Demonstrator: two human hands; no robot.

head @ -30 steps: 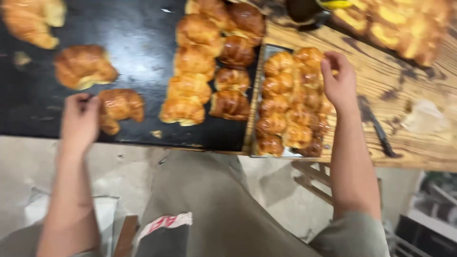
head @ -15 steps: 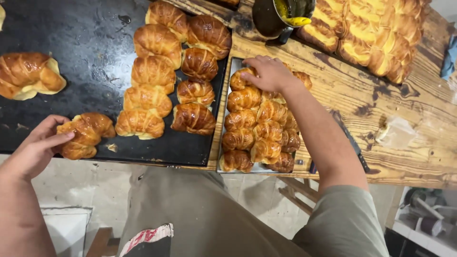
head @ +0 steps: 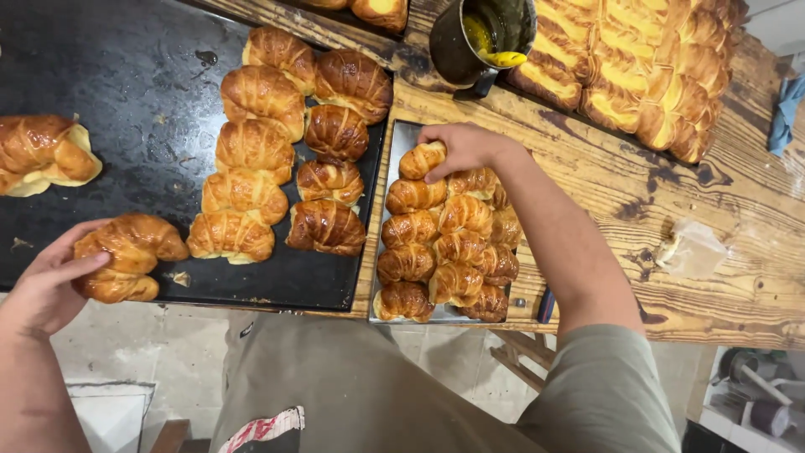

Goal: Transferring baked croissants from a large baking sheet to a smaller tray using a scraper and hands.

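From my head camera, my left hand (head: 46, 289) curls loosely round a glossy brown croissant (head: 126, 256) at the near left edge of the black baking sheet (head: 126, 75); its long axis runs left to right, its tips pointing slightly toward me. My right hand (head: 465, 147) has its fingers half closed on a small croissant (head: 422, 159) at the far end of the metal tray (head: 401, 138), long axis also crosswise. That tray holds about twelve small croissants, packed in overlapping rows. On the black sheet, nine larger ones (head: 251, 147) lie in two columns, with one more (head: 42, 155) apart at far left. All are ridged, shiny and golden. The table (head: 671, 218) is rough, scorched wood.
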